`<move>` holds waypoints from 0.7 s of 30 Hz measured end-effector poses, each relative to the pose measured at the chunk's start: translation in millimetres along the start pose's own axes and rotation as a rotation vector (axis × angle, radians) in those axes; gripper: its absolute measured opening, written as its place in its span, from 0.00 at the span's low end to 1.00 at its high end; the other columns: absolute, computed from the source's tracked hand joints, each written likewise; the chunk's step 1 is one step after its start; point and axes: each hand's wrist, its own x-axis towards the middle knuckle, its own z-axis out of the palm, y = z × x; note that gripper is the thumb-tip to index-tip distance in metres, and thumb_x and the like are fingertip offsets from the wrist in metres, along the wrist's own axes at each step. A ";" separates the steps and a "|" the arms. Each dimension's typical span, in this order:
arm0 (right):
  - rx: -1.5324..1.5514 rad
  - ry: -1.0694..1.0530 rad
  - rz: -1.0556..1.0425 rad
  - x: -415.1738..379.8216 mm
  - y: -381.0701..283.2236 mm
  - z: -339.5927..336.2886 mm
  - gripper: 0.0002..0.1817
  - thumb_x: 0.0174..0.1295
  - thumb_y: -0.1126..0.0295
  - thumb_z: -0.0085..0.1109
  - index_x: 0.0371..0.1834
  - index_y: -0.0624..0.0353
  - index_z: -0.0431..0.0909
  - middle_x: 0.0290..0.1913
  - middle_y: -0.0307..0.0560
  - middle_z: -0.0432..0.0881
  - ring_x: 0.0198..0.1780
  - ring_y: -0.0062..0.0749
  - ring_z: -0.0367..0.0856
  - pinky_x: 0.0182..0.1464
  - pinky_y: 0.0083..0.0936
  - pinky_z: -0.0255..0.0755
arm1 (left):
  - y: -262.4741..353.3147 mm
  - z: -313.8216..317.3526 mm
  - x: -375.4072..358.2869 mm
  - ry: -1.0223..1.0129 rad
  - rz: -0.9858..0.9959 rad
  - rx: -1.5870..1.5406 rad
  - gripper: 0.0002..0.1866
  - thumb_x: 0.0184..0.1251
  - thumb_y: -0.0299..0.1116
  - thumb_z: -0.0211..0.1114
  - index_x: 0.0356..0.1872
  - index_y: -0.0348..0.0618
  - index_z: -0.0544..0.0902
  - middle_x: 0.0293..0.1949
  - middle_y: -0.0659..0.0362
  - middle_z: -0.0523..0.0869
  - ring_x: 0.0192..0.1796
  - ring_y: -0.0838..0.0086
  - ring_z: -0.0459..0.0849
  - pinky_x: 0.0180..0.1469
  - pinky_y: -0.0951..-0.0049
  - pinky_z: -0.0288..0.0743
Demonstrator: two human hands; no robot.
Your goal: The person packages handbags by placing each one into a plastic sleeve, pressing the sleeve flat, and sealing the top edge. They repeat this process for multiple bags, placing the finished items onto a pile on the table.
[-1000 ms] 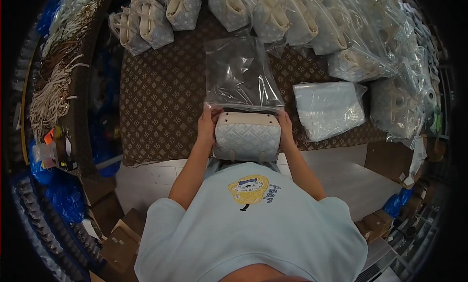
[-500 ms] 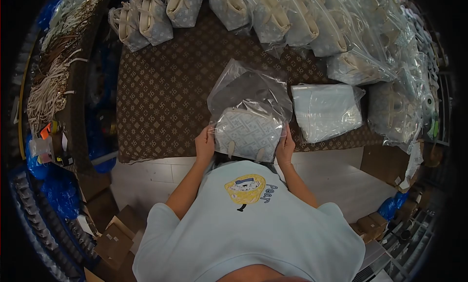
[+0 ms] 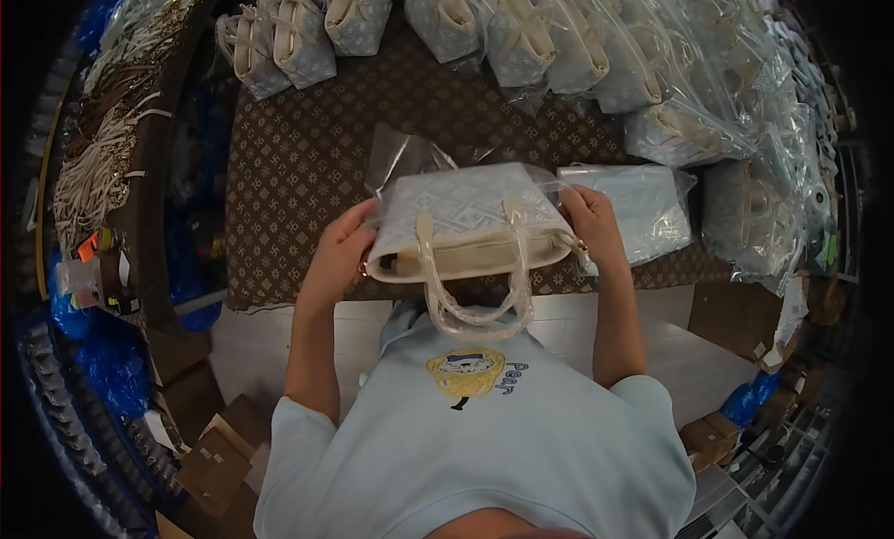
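A pale grey patterned handbag (image 3: 466,199) is held over the near edge of the brown patterned table (image 3: 298,166). Its opening and two wrapped handles point toward my body. A clear plastic bag (image 3: 396,157) shows around its far side. My left hand (image 3: 343,250) is closed at the bag's left side, on the plastic's edge. On the right side, my right hand (image 3: 591,224) has its fingers closed on the plastic by the bag's corner. Just beyond that hand lies a stack of clear plastic bags (image 3: 647,208).
Several similar handbags (image 3: 521,36) stand along the table's far edge, many in plastic on the right. Bundles of straps (image 3: 98,157) hang at the left. Cardboard boxes (image 3: 214,464) and blue plastic bags (image 3: 114,371) are on the lower left.
The handbag has tilted up and come nearer, so its opening and handles now show. Both hands have moved farther apart and upward along its sides.
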 end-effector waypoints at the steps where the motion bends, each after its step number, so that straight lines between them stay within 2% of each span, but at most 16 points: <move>1: 0.094 0.025 0.046 -4.3 3.9 4.1 0.19 0.64 0.64 0.50 0.17 0.60 0.72 0.16 0.32 0.69 0.19 0.10 0.62 0.21 0.15 0.55 | 7.5 -1.8 -11.3 -0.022 -0.071 -0.055 0.25 0.61 0.25 0.50 0.62 0.35 0.68 0.19 0.67 0.74 0.14 0.89 0.64 0.13 0.85 0.56; 2: 0.132 -0.048 0.030 -3.8 12.5 0.0 0.18 0.64 0.63 0.51 0.17 0.59 0.73 0.15 0.33 0.69 0.17 0.12 0.61 0.19 0.15 0.53 | 4.8 -5.5 -14.2 -0.017 -0.080 -0.059 0.25 0.61 0.25 0.50 0.62 0.35 0.68 0.19 0.67 0.74 0.14 0.89 0.64 0.13 0.85 0.56; 3: 0.129 -0.054 0.033 -4.8 9.9 0.7 0.18 0.64 0.63 0.51 0.17 0.59 0.73 0.15 0.33 0.69 0.17 0.12 0.61 0.19 0.15 0.53 | 2.2 -11.4 -15.7 -0.102 -0.116 -0.154 0.24 0.60 0.25 0.50 0.61 0.35 0.69 0.19 0.67 0.74 0.14 0.89 0.64 0.14 0.85 0.56; 4: 0.168 -0.140 0.141 -7.5 5.3 2.6 0.18 0.64 0.64 0.50 0.15 0.58 0.72 0.14 0.32 0.68 0.15 0.12 0.59 0.17 0.15 0.51 | -0.3 -15.2 -18.3 -0.187 -0.152 -0.246 0.24 0.60 0.25 0.50 0.60 0.35 0.71 0.19 0.67 0.74 0.14 0.89 0.63 0.14 0.85 0.55; 5: 0.208 -0.224 0.240 -7.8 1.7 3.8 0.18 0.64 0.66 0.50 0.14 0.57 0.72 0.13 0.31 0.66 0.13 0.12 0.57 0.15 0.15 0.49 | -12.4 -14.0 -19.5 -0.184 -0.147 -0.244 0.24 0.60 0.25 0.50 0.60 0.35 0.71 0.19 0.67 0.74 0.14 0.89 0.63 0.14 0.85 0.55; 7: 0.241 -0.274 0.277 -15.9 3.5 -1.2 0.19 0.64 0.66 0.49 0.13 0.56 0.71 0.12 0.31 0.66 0.12 0.12 0.56 0.14 0.16 0.47 | -39.7 -7.0 -24.8 -0.038 -0.218 0.033 0.22 0.63 0.26 0.50 0.59 0.36 0.72 0.20 0.67 0.77 0.13 0.91 0.61 0.14 0.87 0.54; 9: 0.271 -0.316 0.347 -27.1 4.5 -5.4 0.20 0.64 0.66 0.49 0.12 0.55 0.70 0.11 0.32 0.65 0.11 0.12 0.55 0.13 0.16 0.45 | -27.2 -11.3 -46.9 -0.055 -0.282 0.022 0.21 0.63 0.26 0.50 0.58 0.36 0.74 0.18 0.68 0.75 0.13 0.91 0.61 0.15 0.87 0.53; 11: 0.254 -0.304 0.283 -36.7 -8.5 -8.5 0.21 0.63 0.66 0.49 0.10 0.55 0.67 0.10 0.32 0.64 0.12 0.11 0.54 0.14 0.16 0.45 | -4.2 -14.5 -65.4 -0.048 -0.124 0.121 0.21 0.61 0.25 0.49 0.57 0.37 0.75 0.17 0.69 0.73 0.15 0.90 0.62 0.17 0.86 0.56; 12: 0.251 -0.309 0.282 -40.6 -22.7 -10.9 0.21 0.63 0.66 0.49 0.10 0.55 0.67 0.10 0.32 0.64 0.12 0.11 0.54 0.14 0.16 0.45 | 15.4 -14.1 -76.2 -0.043 -0.123 0.118 0.21 0.61 0.25 0.49 0.57 0.37 0.75 0.17 0.69 0.73 0.15 0.90 0.62 0.17 0.86 0.56; 14: 0.120 -0.268 0.101 -52.5 -54.5 -18.1 0.19 0.62 0.67 0.51 0.12 0.57 0.70 0.11 0.30 0.64 0.15 0.10 0.55 0.16 0.15 0.47 | 46.1 -9.7 -95.2 -0.007 0.060 0.198 0.19 0.62 0.25 0.49 0.52 0.37 0.79 0.18 0.70 0.73 0.17 0.92 0.62 0.19 0.86 0.55; 15: 0.117 -0.268 0.096 -52.1 -62.3 -17.5 0.19 0.62 0.67 0.51 0.12 0.57 0.70 0.11 0.30 0.64 0.15 0.10 0.55 0.16 0.15 0.47 | 41.5 -8.9 -89.7 -0.005 0.065 0.197 0.19 0.62 0.25 0.49 0.52 0.37 0.79 0.18 0.70 0.73 0.17 0.92 0.62 0.19 0.86 0.55; 17: -0.042 -0.264 0.076 -49.5 -71.2 -12.0 0.19 0.61 0.69 0.51 0.11 0.58 0.68 0.12 0.30 0.64 0.16 0.09 0.55 0.17 0.15 0.47 | 28.3 -10.0 -74.3 0.212 0.119 0.401 0.17 0.61 0.24 0.49 0.47 0.35 0.82 0.20 0.68 0.76 0.20 0.91 0.65 0.22 0.85 0.60; 18: -0.037 -0.258 0.066 -44.5 -74.3 -11.9 0.19 0.61 0.69 0.51 0.11 0.58 0.68 0.12 0.30 0.64 0.16 0.09 0.55 0.17 0.15 0.47 | 36.9 -11.9 -72.4 0.211 0.130 0.408 0.17 0.61 0.24 0.49 0.47 0.35 0.82 0.20 0.68 0.76 0.20 0.91 0.65 0.22 0.85 0.60; 20: -0.062 -0.194 0.016 -43.2 -76.8 -13.5 0.19 0.59 0.69 0.52 0.10 0.58 0.68 0.12 0.30 0.65 0.16 0.10 0.57 0.17 0.17 0.49 | 51.1 -12.4 -82.0 0.190 0.034 0.302 0.17 0.60 0.26 0.48 0.46 0.35 0.82 0.24 0.60 0.83 0.24 0.83 0.74 0.29 0.81 0.68; 21: -0.068 -0.194 0.009 -34.3 -77.1 -13.4 0.19 0.59 0.69 0.52 0.10 0.58 0.68 0.12 0.30 0.65 0.16 0.10 0.57 0.17 0.17 0.49 | 49.8 -12.4 -74.2 0.191 0.041 0.297 0.17 0.60 0.26 0.48 0.46 0.35 0.82 0.24 0.60 0.83 0.24 0.83 0.74 0.29 0.81 0.68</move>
